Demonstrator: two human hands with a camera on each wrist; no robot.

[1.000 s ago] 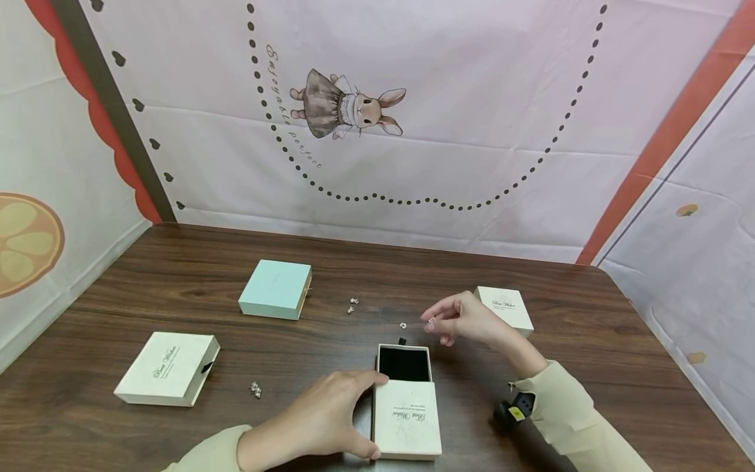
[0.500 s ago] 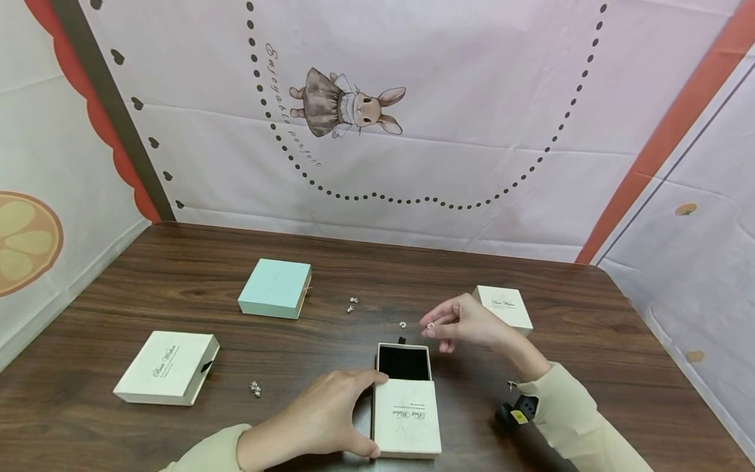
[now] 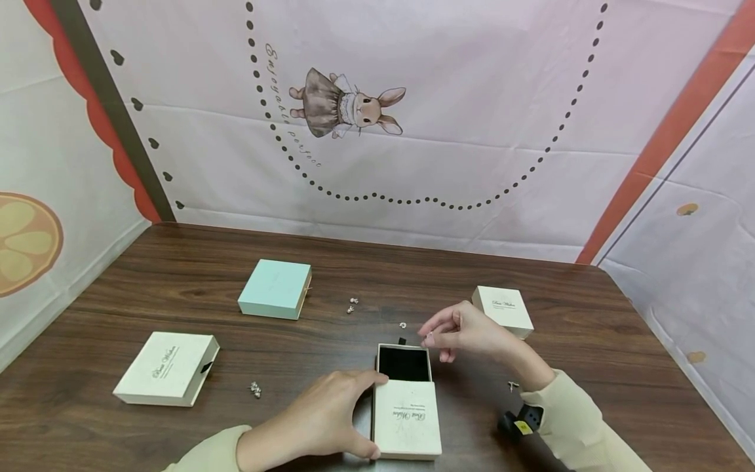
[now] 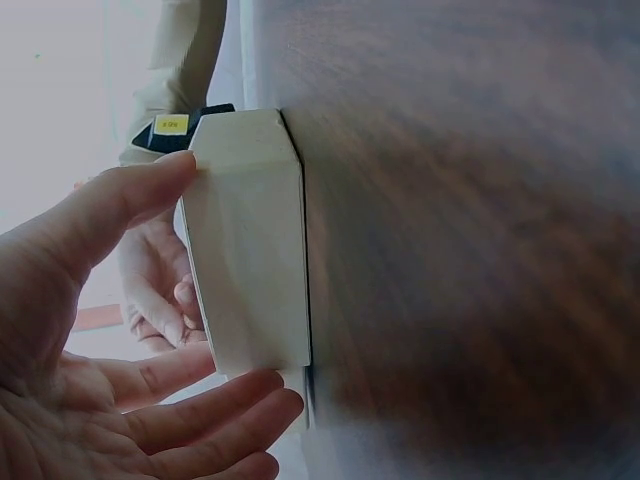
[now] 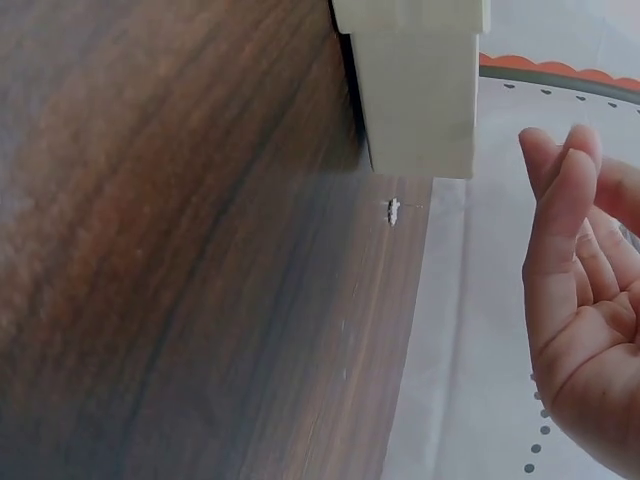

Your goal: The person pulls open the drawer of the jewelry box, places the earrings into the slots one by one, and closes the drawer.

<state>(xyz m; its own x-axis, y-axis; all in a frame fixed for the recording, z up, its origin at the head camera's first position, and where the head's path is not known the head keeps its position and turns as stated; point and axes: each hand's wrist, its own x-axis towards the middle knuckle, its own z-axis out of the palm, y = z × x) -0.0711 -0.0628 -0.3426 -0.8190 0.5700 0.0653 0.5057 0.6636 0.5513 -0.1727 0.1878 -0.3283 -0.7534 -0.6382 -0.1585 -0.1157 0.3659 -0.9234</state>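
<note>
Wood table [image 3: 177, 308]: left hand [image 3: 321, 419] grips open box [image 3: 406, 400].

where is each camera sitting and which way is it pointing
Head: worn on the head, looking forward and down over the wooden table to the rabbit backdrop; both hands and sleeves show, the left hand gripping the open cream box, the right hand pinching a small earring beside its black tray.
Left wrist: beside the left palm, looking along the table at that box; left fingers show.
Right wrist: low at the right hand, facing a cream box; right fingers show.
Shared: head and left wrist both show the held box.
</note>
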